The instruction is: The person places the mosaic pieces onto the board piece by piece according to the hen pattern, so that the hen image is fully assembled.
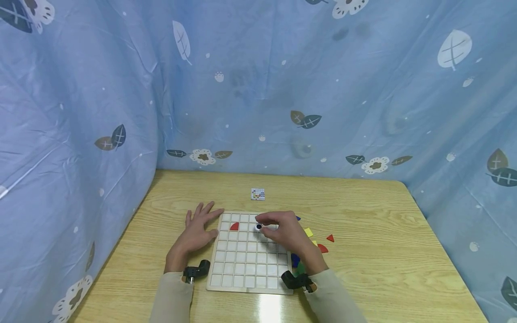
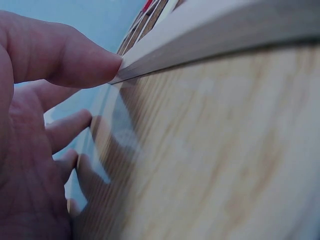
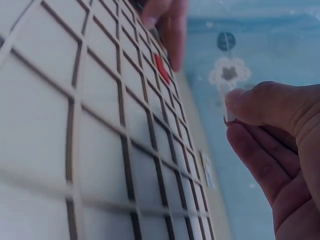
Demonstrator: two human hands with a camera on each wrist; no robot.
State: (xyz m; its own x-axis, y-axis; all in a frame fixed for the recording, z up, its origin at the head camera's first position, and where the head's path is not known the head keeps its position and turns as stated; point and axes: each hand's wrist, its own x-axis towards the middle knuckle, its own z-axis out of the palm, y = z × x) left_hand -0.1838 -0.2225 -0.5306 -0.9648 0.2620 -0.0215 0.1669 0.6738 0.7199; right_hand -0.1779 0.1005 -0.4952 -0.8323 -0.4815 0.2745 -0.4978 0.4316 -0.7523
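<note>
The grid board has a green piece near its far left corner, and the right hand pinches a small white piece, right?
Not quite: the head view shows a red piece, not green, near the far left corner of the grid board. The right hand does pinch a small white piece.

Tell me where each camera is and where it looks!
Head: on the head, facing forward and down at the board, table and cloth; left hand, right hand and sleeves show.
Left wrist: on that wrist, facing along the table to the board's edge; left hand shows.
Right wrist: on that wrist, facing across the board; right hand pinches a white piece, left hand beyond.
Shared: head and right wrist both show the red piece.
</note>
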